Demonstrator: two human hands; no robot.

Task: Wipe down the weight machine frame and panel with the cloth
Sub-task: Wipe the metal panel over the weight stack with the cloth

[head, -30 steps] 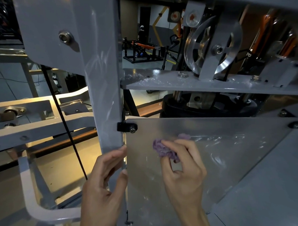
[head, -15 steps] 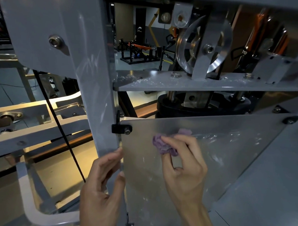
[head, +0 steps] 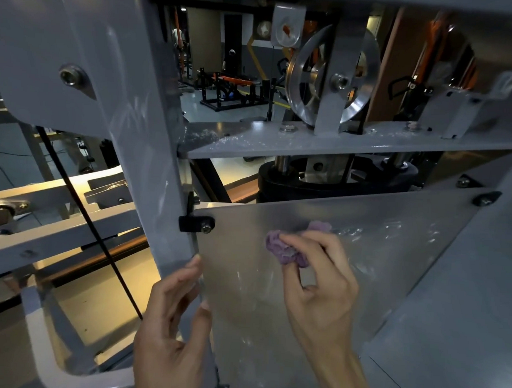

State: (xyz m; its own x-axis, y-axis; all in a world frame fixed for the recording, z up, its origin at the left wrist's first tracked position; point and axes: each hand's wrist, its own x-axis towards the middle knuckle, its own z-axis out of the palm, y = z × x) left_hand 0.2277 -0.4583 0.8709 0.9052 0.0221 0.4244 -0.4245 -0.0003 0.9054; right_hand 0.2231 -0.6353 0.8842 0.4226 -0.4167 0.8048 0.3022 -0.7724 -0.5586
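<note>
The soft, light cloth [head: 287, 249] was bunched in the right hand [head: 318, 287] against the stiff panel [head: 364, 228], judged best pinched mid-wad, while the frame [head: 150, 160] was gripped by the left hand [head: 169, 331].

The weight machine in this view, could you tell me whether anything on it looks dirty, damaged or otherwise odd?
Nothing looks broken or askew. The horizontal crossbar carries whitish specks and dust near its left end, and the metal panel shows smears right of the purple cloth, which the right hand presses against it.
</note>
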